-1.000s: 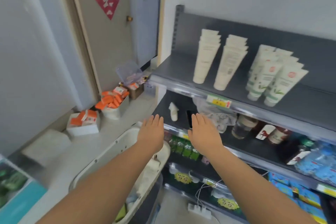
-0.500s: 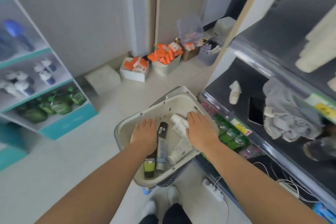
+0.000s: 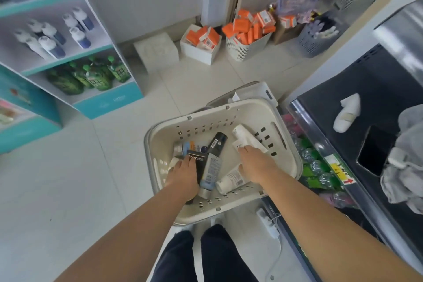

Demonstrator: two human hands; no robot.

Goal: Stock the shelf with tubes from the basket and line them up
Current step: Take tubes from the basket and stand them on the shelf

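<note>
The head camera is now looking down into the cream plastic basket; a second ago it was looking at the shelf, where both hands were up and open, so the person has come back for more tubes. The left hand is lying at 9 o'clock in the basket, fingers curling over a black tube; I cannot tell if it is holding it yet. The right hand is reaching in at 3 o'clock, fingertips touching a white tube; it is not gripping anything that I can see. A pale blue tube is lying between the hands, and another white tube is peeking out under the right wrist. The tubes are looking smooth, soft and flat at one end. The basket is hard, with little square holes, and is sitting just beside the dark shelf at 3 o'clock.
</note>
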